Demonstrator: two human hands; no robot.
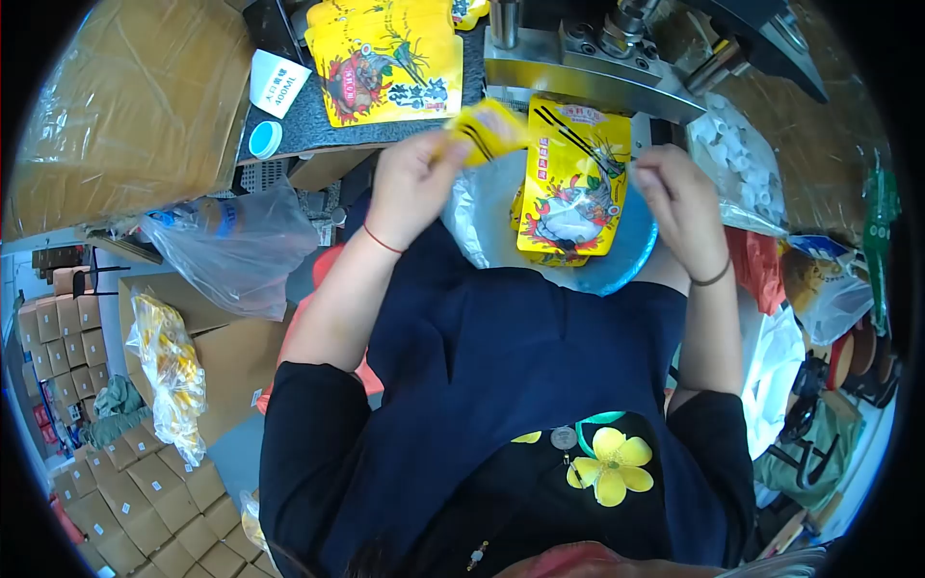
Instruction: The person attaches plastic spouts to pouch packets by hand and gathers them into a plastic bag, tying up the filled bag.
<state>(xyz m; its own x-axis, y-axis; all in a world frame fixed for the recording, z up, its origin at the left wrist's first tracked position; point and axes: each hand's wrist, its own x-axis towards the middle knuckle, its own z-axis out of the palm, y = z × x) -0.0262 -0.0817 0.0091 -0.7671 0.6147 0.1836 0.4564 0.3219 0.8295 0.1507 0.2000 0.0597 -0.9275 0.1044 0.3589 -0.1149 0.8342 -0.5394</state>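
My left hand [416, 183] pinches a small folded yellow pouch [489, 133], blurred by motion, in front of the metal press. My right hand [680, 207] has its fingers curled together beside a printed yellow pouch [575, 183], apart from its right edge. Whatever those fingers hold, if anything, is hidden. That pouch lies face up over a light blue basin [636, 262], with more yellow pouches partly showing beneath it. The basin rests at my lap. A stack of flat yellow pouches [390, 67] lies on the dark worktop at the upper left.
The metal press [588, 63] spans the top right. White tubular pieces [737, 159] fill a bag at right. A round blue-white cap [265, 140] and a handwritten label [279, 83] sit by the pouch stack. A clear plastic bag [246, 246] hangs at left; cartons [135, 491] are stacked below.
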